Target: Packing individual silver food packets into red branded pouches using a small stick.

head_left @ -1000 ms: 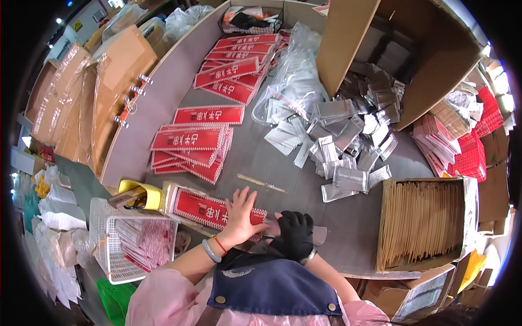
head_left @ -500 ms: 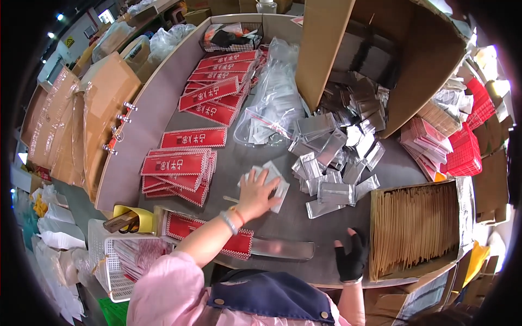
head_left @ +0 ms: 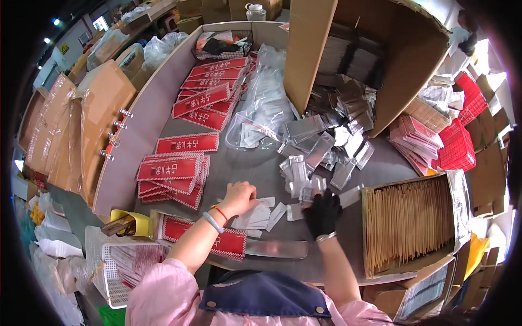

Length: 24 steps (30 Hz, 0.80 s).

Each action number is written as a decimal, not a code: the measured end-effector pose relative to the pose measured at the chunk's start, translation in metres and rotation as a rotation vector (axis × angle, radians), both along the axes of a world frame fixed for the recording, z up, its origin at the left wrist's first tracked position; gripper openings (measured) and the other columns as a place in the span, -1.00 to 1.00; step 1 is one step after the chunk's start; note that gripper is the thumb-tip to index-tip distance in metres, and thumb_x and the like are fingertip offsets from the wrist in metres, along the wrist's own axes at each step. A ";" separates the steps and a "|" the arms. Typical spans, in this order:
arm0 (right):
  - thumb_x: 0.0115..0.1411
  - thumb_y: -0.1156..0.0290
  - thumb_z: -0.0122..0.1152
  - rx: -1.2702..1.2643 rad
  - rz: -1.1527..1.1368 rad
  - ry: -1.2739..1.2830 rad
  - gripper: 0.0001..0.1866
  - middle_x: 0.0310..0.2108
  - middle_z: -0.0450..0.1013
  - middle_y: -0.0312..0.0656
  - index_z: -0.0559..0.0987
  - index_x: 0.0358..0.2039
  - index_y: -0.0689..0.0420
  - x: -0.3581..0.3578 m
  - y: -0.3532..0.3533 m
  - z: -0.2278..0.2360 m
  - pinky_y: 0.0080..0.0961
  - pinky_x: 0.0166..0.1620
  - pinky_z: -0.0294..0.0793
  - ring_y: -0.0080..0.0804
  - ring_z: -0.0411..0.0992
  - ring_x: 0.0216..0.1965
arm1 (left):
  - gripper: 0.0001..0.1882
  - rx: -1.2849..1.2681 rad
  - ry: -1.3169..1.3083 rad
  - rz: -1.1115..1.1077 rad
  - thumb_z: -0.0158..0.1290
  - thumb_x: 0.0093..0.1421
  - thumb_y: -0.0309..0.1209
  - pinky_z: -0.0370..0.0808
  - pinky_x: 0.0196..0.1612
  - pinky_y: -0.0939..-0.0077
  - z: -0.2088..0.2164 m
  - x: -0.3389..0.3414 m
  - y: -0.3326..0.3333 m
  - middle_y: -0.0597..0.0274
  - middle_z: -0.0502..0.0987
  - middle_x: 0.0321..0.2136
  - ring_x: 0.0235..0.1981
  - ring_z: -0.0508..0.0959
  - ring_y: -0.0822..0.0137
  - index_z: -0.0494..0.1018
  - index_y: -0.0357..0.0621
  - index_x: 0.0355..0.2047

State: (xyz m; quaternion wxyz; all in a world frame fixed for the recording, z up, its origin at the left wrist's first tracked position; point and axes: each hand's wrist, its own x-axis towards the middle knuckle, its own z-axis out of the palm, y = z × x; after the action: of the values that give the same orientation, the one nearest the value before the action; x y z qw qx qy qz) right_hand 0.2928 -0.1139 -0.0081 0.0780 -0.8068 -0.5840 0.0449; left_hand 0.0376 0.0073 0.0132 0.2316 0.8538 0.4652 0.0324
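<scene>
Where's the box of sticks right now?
In the head view, the box of sticks is on the right side of the table, to the right of the black-gloved right hand.

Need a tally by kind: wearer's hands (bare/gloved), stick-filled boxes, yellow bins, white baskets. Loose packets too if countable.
Bare left hand: 1
Black-gloved right hand: 1
Stick-filled box: 1
Yellow bin: 1
White basket: 1
Total: 5
Silver packets and white packets overlap too much to count.

2 hands [head_left: 240, 200] [head_left: 322, 213], 4 metal clips [head_left: 119, 124], 1 yellow holder [head_left: 142, 224], 1 bottle [head_left: 255, 13]
</scene>
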 end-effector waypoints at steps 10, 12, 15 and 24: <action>0.17 0.54 0.23 0.590 -0.254 0.894 -0.67 0.05 0.43 -0.10 0.52 -0.02 0.20 0.057 -0.100 0.026 -0.36 0.07 0.43 -0.34 0.41 0.05 | -0.91 0.094 -0.605 0.067 0.21 0.12 -0.51 0.49 -0.41 0.36 0.034 0.019 -0.024 0.06 0.55 -0.46 -0.48 0.58 0.13 0.54 -0.23 -0.38; 0.24 0.49 0.25 0.642 -0.466 0.570 -0.75 -0.14 0.50 -0.19 0.53 -0.07 0.24 0.113 -0.140 0.029 -0.48 0.08 0.41 -0.38 0.44 -0.04 | -0.89 0.097 -0.553 -0.073 0.21 0.06 -0.52 0.48 -0.27 0.29 0.014 0.043 -0.040 0.09 0.52 -0.39 -0.32 0.55 0.09 0.50 -0.19 -0.39; 0.19 0.33 0.32 0.499 -0.646 0.082 -0.62 -0.05 0.51 0.05 0.56 -0.08 0.33 0.179 -0.187 0.020 -0.27 0.13 0.42 -0.07 0.46 -0.01 | -0.73 0.249 -0.400 -0.162 0.27 0.04 -0.35 0.34 -0.05 0.12 -0.002 0.075 -0.053 0.24 0.46 -0.16 -0.03 0.42 0.13 0.50 -0.03 -0.23; 0.08 0.37 0.12 0.240 -0.510 -0.030 -0.80 -0.29 0.50 0.05 0.53 -0.34 0.22 0.210 -0.201 0.004 -0.06 -0.12 0.42 0.10 0.44 -0.18 | -0.53 0.287 -0.295 -0.216 0.37 -0.11 -0.30 0.30 -0.03 0.17 0.003 0.084 -0.052 0.29 0.46 -0.13 -0.02 0.42 0.18 0.54 0.02 -0.14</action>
State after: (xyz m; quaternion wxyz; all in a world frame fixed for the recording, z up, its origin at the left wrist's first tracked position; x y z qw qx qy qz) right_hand 0.5031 -0.3151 -0.0042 0.1730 -0.9133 -0.3642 -0.0578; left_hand 0.1215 -0.0447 0.0159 0.1756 0.9088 0.3228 0.1977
